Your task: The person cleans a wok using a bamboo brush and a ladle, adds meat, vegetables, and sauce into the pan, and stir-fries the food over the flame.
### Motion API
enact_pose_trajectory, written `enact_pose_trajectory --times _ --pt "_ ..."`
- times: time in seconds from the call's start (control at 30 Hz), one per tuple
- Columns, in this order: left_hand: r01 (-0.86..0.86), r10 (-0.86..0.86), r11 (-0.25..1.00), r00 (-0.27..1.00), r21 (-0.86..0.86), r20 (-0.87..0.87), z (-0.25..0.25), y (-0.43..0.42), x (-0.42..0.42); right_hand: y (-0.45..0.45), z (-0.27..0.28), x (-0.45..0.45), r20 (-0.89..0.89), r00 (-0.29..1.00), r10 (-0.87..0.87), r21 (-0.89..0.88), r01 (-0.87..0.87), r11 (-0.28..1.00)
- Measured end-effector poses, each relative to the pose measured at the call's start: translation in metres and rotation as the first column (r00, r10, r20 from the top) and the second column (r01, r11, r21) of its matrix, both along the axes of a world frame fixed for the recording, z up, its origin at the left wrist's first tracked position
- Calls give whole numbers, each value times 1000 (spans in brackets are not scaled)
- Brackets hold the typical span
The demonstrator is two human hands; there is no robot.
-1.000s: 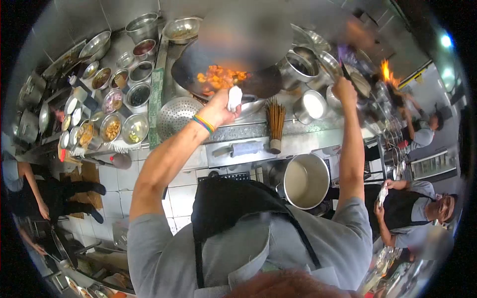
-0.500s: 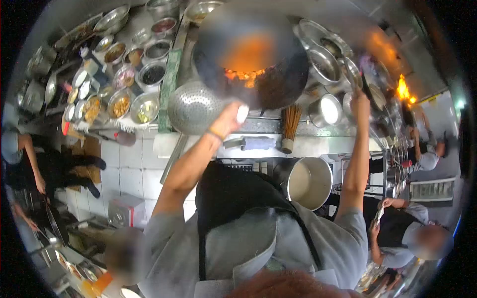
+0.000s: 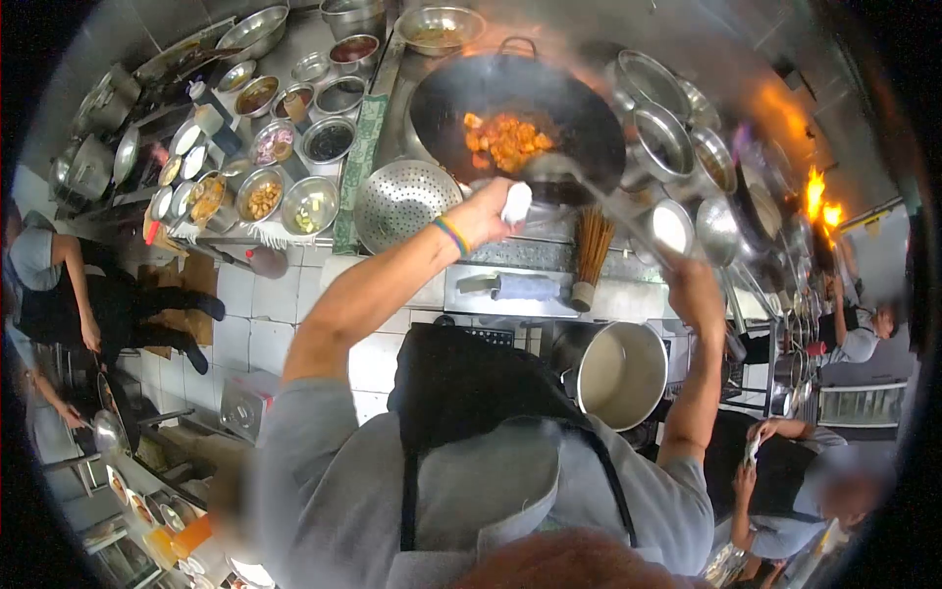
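Note:
A black wok (image 3: pixel 579 118) holds orange-red food (image 3: pixel 505 140) in the upper middle. My left hand (image 3: pixel 494 214) is closed around a white cloth (image 3: pixel 516 203) at the wok's near rim; the rim under the cloth is hidden. On the right, my right hand (image 3: pixel 695 294) grips the handle of a long metal ladle (image 3: pixel 618 211), whose bowl reaches the near right part of the wok. A perforated strainer (image 3: pixel 404 204) lies left of my left hand. Between my hands stands a bundle of thin sticks (image 3: pixel 593 245).
Bowls of ingredients (image 3: pixel 263 198) crowd the counter at left. Metal bowls (image 3: pixel 662 140) and a pot of white content (image 3: pixel 671 228) stand right of the wok. A large pot (image 3: pixel 622 376) is below. Flames (image 3: pixel 819 201) rise at far right. Other people are on both sides.
The food, tossed up half a second ago, now lies in the wok. My right hand has come down from the bowls at right, and the ladle now reaches into the wok.

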State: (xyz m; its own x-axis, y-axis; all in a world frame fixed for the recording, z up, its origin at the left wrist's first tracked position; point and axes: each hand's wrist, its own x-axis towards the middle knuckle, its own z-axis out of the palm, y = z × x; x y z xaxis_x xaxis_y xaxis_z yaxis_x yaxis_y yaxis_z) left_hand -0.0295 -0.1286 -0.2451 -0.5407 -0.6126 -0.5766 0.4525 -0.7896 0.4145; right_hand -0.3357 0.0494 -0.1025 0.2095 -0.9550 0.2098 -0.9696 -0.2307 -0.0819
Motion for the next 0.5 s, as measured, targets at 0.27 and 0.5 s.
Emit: enact_pose_trajectory --times 0.27,0.5 --pt "-87 87 996 996 -18 -35 -13 -28 0 -59 -20 81 -82 956 -283 231 295 927" --pt "-107 168 914 978 -392 123 -66 50 14 -92 -134 20 656 741 -146 101 105 989"
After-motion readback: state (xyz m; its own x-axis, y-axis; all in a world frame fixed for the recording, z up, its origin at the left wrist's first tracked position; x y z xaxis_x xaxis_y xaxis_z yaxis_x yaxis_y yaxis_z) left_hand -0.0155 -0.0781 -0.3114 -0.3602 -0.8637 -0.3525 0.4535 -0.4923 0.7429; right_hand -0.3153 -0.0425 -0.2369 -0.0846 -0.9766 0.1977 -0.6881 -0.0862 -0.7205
